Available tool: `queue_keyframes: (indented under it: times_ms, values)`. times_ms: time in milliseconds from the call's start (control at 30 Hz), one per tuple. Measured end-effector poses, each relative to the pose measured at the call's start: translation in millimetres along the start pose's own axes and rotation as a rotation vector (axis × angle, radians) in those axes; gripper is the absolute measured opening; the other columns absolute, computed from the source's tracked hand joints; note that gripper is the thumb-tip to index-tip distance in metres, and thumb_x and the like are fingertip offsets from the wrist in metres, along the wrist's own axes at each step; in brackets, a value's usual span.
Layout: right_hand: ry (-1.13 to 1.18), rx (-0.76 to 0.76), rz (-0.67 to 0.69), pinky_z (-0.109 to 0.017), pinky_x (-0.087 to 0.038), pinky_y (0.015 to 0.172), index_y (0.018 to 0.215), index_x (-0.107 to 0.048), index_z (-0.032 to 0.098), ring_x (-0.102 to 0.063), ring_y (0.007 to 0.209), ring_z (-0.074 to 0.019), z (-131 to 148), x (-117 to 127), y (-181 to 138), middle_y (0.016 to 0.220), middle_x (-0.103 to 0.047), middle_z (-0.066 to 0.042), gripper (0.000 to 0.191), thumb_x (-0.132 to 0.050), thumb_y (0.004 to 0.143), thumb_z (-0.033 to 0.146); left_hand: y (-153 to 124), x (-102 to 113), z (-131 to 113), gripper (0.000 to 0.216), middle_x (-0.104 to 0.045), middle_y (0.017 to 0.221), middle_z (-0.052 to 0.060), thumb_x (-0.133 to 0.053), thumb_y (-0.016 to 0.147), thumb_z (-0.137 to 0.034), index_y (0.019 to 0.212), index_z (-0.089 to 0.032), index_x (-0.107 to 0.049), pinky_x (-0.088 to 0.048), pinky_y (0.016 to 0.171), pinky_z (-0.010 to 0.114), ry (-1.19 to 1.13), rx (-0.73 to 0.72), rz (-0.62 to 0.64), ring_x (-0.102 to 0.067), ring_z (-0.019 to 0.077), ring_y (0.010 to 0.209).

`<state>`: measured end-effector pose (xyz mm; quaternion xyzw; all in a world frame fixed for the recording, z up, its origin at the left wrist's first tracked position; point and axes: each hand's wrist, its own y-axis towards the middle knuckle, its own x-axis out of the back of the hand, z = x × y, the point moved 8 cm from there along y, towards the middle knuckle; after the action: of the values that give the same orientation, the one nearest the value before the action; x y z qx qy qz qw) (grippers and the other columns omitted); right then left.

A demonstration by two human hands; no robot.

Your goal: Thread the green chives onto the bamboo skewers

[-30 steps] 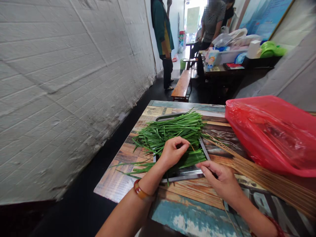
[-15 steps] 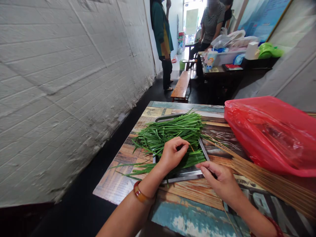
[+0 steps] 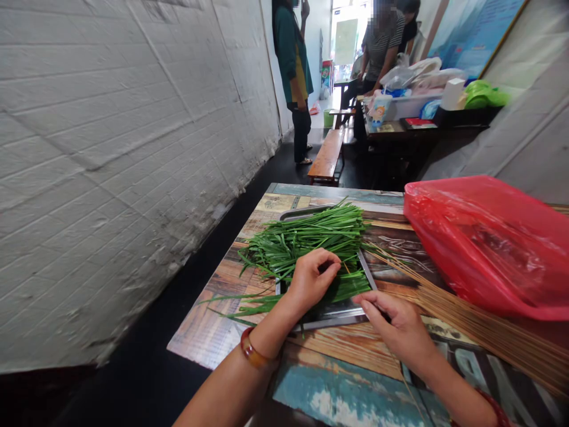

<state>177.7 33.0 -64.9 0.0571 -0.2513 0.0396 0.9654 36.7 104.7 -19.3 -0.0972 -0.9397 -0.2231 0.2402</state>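
Long green chives (image 3: 306,240) lie heaped over a metal tray (image 3: 342,318) on the table. A smaller flat bunch of chives (image 3: 351,287) lies in the near part of the tray, under my hands. A thin bamboo skewer (image 3: 347,268) slants across this bunch. At its far end, my left hand (image 3: 313,276) is closed in a pinch, thumb against forefinger; its other fingers are mostly hidden. My right hand (image 3: 398,326) pinches the skewer at the bunch's right edge, and the rest of the stick trails below the palm toward the table's near side.
Many loose bamboo skewers (image 3: 471,326) lie to the right beside a large red plastic bag (image 3: 489,237). The patterned wooden table (image 3: 213,320) has a white wall (image 3: 133,166) on its left. Beyond stand a bench (image 3: 328,154), a cluttered table (image 3: 391,126) and several people.
Both hands keep nearly the same place and pinch. The view shifts very slightly. In the background, a person at the back right leans a little differently.
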Motion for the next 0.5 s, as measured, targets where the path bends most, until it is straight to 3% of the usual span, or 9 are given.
queue_keyframes:
  times_ms: [500]
  values:
    - [-0.037, 0.035, 0.008, -0.027, -0.05, 0.069, 0.086, -0.066, 0.019, -0.067, 0.079, -0.0186, 2.9, 0.2, -0.4, 0.083, -0.072, -0.004, 0.026, -0.044, 0.089, 0.032, 0.3, -2.2, -2.3, 0.011, -0.064, 0.074, 0.003, -0.055, 0.08, -0.014, 0.075, -0.016, -0.065, -0.043, 0.066, 0.024, -0.013, -0.091, 0.074, -0.057, 0.0129, 0.07]
